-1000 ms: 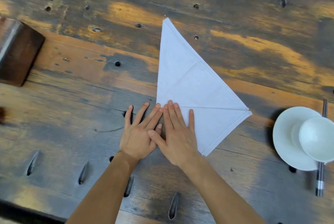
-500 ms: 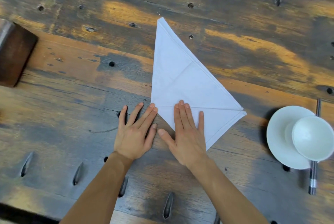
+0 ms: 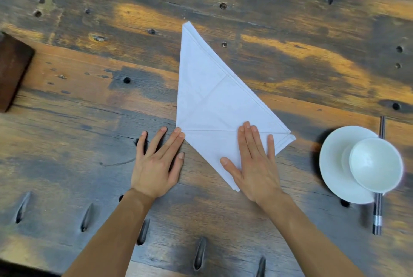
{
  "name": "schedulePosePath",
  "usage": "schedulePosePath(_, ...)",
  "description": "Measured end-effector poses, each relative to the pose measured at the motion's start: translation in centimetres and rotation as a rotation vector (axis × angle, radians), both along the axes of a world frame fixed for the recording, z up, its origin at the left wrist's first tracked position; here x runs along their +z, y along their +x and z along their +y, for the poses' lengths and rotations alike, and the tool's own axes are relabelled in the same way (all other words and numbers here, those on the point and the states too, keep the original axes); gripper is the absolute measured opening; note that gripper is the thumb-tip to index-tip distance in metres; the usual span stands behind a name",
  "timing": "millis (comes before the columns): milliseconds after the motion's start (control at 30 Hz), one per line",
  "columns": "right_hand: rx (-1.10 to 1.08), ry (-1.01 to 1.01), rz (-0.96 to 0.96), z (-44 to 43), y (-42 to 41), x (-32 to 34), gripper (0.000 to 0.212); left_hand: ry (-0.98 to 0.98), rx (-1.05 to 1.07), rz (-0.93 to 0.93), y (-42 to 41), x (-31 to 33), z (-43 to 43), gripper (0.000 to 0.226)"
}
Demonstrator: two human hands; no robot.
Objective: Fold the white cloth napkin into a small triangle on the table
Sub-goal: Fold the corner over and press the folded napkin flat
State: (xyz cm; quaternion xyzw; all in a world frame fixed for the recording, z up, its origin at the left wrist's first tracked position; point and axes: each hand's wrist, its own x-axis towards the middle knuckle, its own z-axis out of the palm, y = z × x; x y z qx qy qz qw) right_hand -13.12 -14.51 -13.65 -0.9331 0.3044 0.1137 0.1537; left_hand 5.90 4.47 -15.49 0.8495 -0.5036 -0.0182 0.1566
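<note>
The white cloth napkin [image 3: 210, 102] lies flat on the worn wooden table [image 3: 89, 109], folded into a long triangle whose tip points away from me. Creases cross its middle. My right hand [image 3: 253, 160] rests palm down on the napkin's near right part, fingers straight and together, thumb spread. My left hand [image 3: 157, 160] lies flat on the bare wood just left of the napkin; its fingertips touch the napkin's left corner. Neither hand holds anything.
A white bowl [image 3: 376, 165] sits on a white saucer [image 3: 335, 169] at the right, over dark chopsticks [image 3: 378, 216]. A dark brown block [image 3: 13, 71] lies at the left edge. The tabletop has round holes and slanted slots near me.
My right hand has slid right along the napkin's near edge, away from my left hand. The left hand has stayed at the left corner.
</note>
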Motion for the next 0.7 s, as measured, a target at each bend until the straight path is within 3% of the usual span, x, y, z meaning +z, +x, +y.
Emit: schedulePosePath(700,-0.122,0.001,0.011,-4.6,-4.1,-0.1,0.089,0.011,0.005,0.005,0.0,0.1,0.0,0.046)
